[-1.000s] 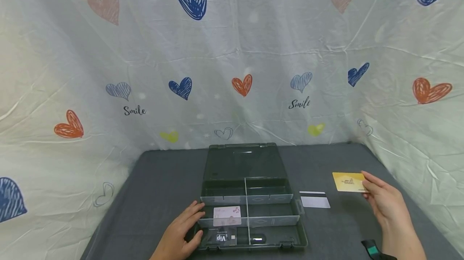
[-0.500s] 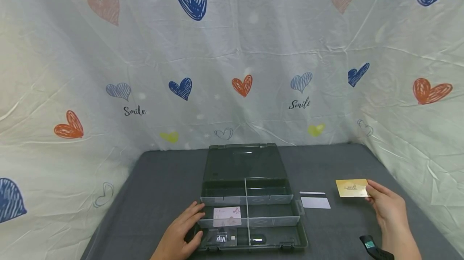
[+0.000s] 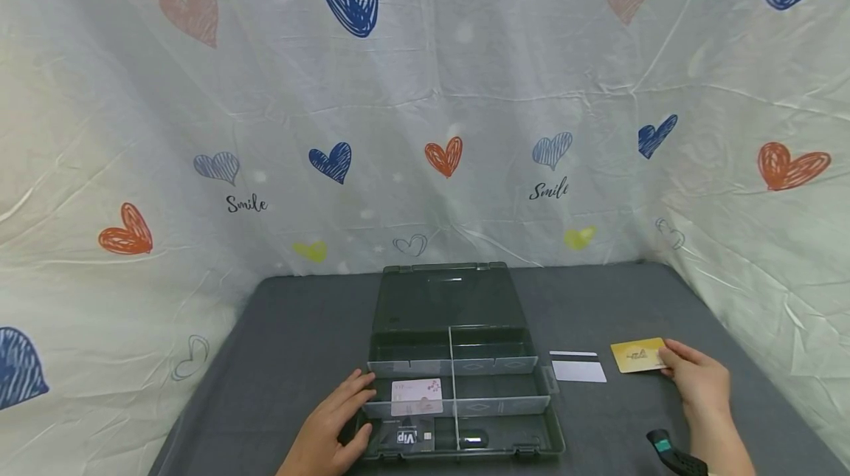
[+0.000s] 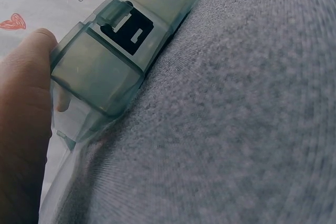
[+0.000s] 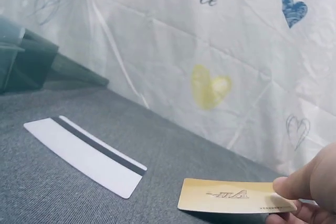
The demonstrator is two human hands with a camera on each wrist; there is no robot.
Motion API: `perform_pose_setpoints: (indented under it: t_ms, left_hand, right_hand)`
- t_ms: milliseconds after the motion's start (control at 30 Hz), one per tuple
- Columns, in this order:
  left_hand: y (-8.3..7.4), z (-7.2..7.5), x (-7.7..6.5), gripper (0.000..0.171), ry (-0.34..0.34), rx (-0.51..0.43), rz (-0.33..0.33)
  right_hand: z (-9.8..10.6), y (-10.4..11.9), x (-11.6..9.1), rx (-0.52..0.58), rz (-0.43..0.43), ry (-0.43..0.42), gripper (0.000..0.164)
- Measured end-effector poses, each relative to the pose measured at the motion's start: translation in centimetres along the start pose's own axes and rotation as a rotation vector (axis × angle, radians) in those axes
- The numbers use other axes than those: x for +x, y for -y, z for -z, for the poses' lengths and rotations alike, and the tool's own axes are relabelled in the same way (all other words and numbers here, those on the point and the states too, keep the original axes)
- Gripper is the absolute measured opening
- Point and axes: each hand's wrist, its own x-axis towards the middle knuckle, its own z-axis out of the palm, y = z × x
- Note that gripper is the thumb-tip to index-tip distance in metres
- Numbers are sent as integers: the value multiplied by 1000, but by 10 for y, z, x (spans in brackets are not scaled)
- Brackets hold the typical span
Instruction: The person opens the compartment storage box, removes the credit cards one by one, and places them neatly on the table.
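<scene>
My right hand point(image 3: 701, 380) pinches a yellow card point(image 3: 636, 356) by its right edge, between thumb and fingers. In the right wrist view the yellow card point(image 5: 231, 196) is close over the cloth, dark print facing up. A white card with a black stripe point(image 3: 578, 367) lies to its left. My left hand point(image 3: 332, 421) rests along the left side of a dark green translucent compartment box point(image 3: 465, 449), thumb at its front corner. Inside the box's left column are a pink-white card point(image 3: 416, 391), leaning on a divider, and a black "Vip" card point(image 3: 401, 435).
The box's lid point(image 3: 445, 299) stands open toward the back. A small dark oval object point(image 3: 474, 437) sits in the front right compartment. Grey cloth point(image 3: 312, 321) covers the table. A white curtain point(image 3: 425, 92) with printed hearts hangs behind. A black strap point(image 3: 674, 454) is by the right wrist.
My right hand has come down toward the table and slightly nearer with the yellow card, which is now a little lower. The left hand and the box stay put.
</scene>
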Motion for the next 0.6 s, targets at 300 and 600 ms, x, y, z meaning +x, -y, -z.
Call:
perform_pose_setpoints:
  t_ms: [300,600]
  left_hand:
    - [1,0,-1,49,0,-8,-8]
    - [1,0,0,49,3,-6,-4]
  right_hand:
    - [-2,1,-10,-441,161,21,59]
    - [-5,1,-10,-559,226,11,56]
